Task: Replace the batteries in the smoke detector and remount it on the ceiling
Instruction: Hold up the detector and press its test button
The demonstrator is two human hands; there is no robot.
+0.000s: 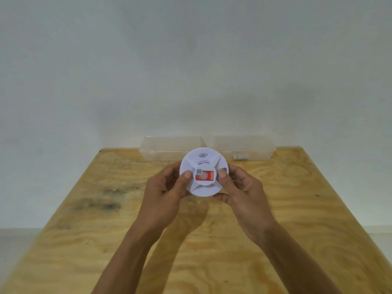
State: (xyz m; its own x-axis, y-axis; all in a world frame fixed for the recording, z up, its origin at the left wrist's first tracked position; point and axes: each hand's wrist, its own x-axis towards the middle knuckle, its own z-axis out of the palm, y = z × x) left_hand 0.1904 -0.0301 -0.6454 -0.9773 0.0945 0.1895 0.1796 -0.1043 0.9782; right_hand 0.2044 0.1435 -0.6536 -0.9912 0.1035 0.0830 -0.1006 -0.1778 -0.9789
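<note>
A round white smoke detector with a red label at its centre is held above the wooden table, its front face tilted towards me. My left hand grips its left edge, thumb pressed on the face beside the label. My right hand grips its right edge, thumb on the face and fingers curled under the rim. The detector's back is hidden.
The plywood table stands against a plain pale wall. Two clear plastic boxes stand side by side at its far edge: one on the left, one on the right with small white items inside.
</note>
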